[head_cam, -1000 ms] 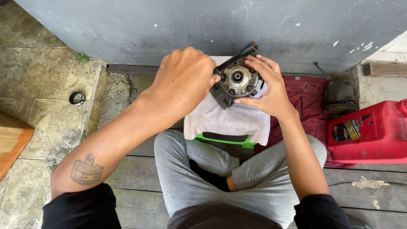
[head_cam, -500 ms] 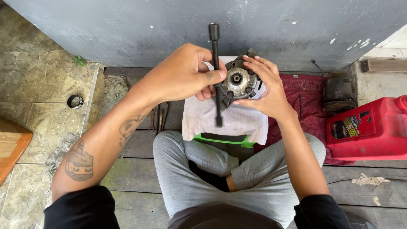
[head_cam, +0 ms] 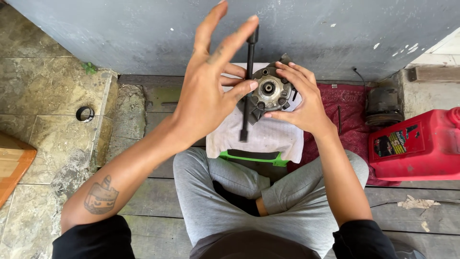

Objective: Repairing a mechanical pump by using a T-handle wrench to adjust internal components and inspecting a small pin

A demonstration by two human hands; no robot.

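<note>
Your left hand [head_cam: 206,96] raised with fingers spread apart, thumb touching the black bar tool [head_cam: 248,86], your right hand [head_cam: 302,103] fingers clamped on the round metal part [head_cam: 269,91], over the white cloth [head_cam: 268,139] before your knees

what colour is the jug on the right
Red, with a dark label; the jug shows clearly in the head view.

Black short sleeves end above both elbows, light grey trousers cover the crossed legs, dark socks, and a small inked tattoo [head_cam: 101,195] marks the left forearm.
</note>
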